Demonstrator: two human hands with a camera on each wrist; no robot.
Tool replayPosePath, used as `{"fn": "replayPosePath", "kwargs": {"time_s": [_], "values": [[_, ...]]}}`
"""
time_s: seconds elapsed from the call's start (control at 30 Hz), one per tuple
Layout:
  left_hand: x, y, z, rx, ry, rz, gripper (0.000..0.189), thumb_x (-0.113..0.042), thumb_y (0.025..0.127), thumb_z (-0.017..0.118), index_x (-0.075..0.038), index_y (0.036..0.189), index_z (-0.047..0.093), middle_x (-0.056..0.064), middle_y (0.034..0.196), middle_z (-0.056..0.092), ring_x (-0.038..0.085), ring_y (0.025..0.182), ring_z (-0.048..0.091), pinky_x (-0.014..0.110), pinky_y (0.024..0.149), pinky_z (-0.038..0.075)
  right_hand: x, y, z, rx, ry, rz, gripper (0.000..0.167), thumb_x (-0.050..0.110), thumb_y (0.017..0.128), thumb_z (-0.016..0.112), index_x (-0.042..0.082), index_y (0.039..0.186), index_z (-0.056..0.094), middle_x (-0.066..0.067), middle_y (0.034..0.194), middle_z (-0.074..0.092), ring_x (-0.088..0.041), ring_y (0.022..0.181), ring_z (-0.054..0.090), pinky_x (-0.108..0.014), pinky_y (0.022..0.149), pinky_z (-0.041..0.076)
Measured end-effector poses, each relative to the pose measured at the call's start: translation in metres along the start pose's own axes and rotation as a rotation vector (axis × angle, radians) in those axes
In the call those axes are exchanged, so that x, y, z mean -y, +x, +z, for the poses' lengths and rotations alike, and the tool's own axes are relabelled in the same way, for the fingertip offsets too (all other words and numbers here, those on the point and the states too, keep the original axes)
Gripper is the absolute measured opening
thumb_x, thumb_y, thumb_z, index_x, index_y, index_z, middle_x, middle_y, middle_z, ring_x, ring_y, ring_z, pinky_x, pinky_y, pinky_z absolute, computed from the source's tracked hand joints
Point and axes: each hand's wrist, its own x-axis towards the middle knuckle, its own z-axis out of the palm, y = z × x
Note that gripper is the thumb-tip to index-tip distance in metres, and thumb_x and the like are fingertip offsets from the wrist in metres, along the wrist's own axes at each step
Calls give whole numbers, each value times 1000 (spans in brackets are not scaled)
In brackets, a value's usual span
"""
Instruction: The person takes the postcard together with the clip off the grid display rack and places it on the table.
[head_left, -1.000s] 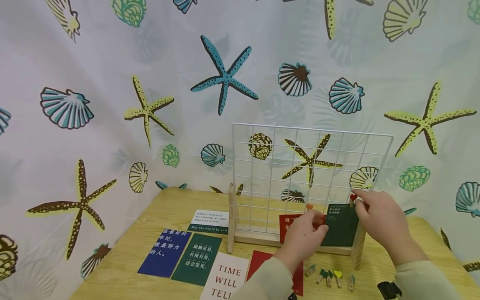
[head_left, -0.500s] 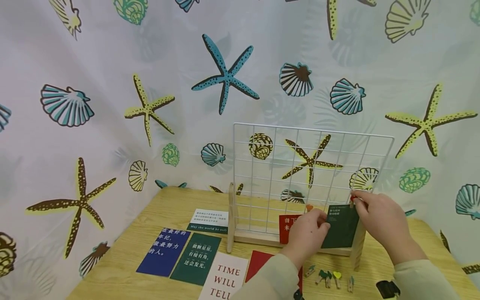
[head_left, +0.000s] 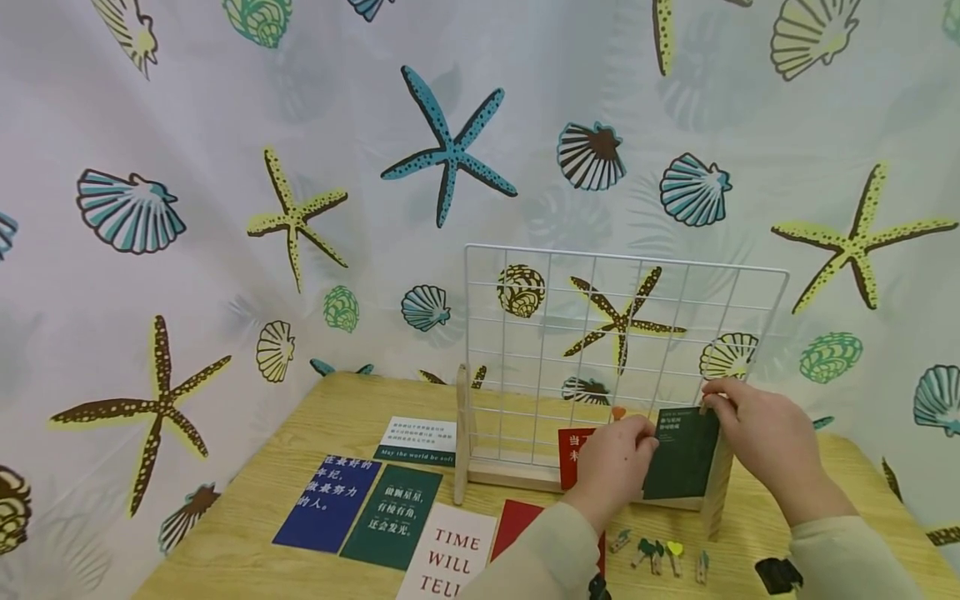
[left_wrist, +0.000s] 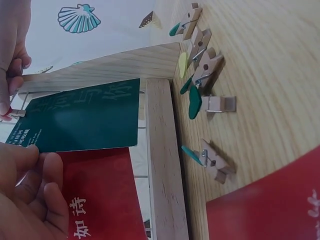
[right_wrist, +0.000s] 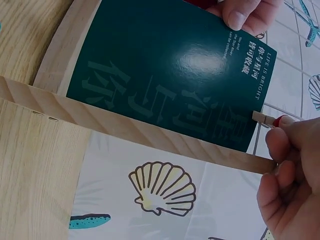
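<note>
In the head view, my left hand pinches the left edge of a dark green card between thumb and fingers. The card stands against the lower right of a white wire grid. At its upper right corner, my right hand pinches a small wooden clothespin with a red heart. The right wrist view shows the clothespin's tip over the card's edge, with the thumb on the heart. A red card hangs beside the green one, partly behind my left hand; an orange heart shows above it.
Several small clothespins lie on the wooden table before the grid's wooden stand. To the left lie a blue card, another green card, a white-and-green card and a white card. My left sleeve partly covers another red card.
My right fingers have closed further over the clothespin, so its red heart is now hidden in the head view. The left hand has shifted slightly and still holds the green card.
</note>
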Motion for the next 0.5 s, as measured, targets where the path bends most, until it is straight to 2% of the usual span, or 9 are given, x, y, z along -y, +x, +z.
{"fn": "replayPosePath", "kwargs": {"time_s": [0.13, 0.33, 0.5], "values": [[0, 0, 0, -11, 36, 18, 9, -33, 98, 68, -29, 104, 72, -17, 91, 69, 2, 72, 57, 25, 67, 49, -1, 0, 0, -16, -5, -16, 16, 21, 101, 63, 13, 111, 72, -3, 77, 71, -13, 48, 41, -33, 45, 33], [1, 0, -1, -18, 39, 15, 9, -34, 98, 68, -29, 104, 73, -17, 91, 69, 2, 72, 57, 25, 69, 49, -3, -1, 3, -73, -4, -45, 13, 20, 99, 66, 13, 107, 73, -5, 82, 73, -11, 47, 41, -32, 45, 33], [1, -1, -2, -12, 31, 13, 8, -33, 98, 68, -29, 104, 72, -18, 91, 68, 2, 72, 57, 25, 70, 50, -4, -3, 5, -112, 6, -64, 11, 20, 99, 67, 13, 105, 72, -4, 77, 71, -10, 45, 38, -32, 44, 31]]}}
